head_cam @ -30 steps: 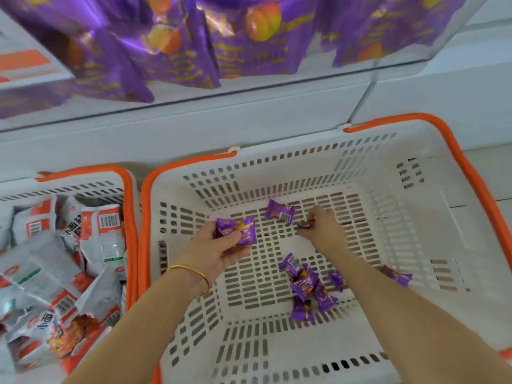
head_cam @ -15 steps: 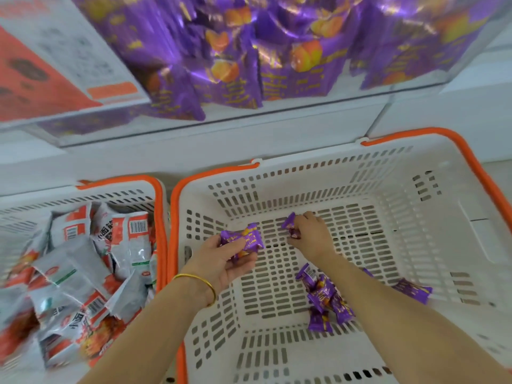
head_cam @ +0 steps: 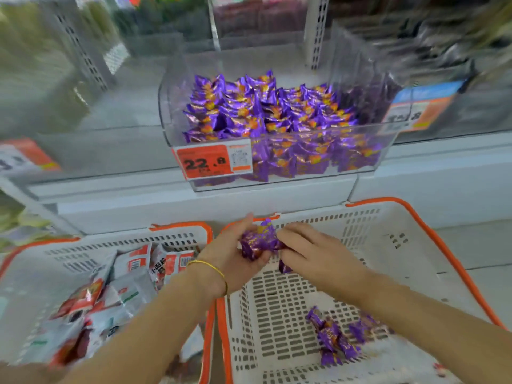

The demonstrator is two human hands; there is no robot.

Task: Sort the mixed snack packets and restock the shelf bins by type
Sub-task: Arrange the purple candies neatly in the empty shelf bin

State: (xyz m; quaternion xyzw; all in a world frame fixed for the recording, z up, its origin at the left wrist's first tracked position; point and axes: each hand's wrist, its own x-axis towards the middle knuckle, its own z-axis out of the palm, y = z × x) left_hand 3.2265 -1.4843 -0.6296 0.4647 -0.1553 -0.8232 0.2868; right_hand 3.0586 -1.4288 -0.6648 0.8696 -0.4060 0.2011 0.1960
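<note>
Fingers (head_cam: 294, 234) of left hand (head_cam: 229, 257) and right hand (head_cam: 324, 253) grip glossy purple packets (head_cam: 257, 241) printed orange-yellow, perhaps two or three.

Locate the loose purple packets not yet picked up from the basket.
Head view, lower right: the loose purple packets lie clustered on the slatted floor of the right-hand basket, towards its near wall, just below the right forearm.

Crumpled bunch of purple packets (head_cam: 257, 242) was gripped between left hand (head_cam: 230, 261) and right hand (head_cam: 318, 256). Loose purple packets (head_cam: 332, 339) lay heaped on white basket (head_cam: 388, 259) floor. Clear shelf bin (head_cam: 167, 117) above held many alike.
</note>
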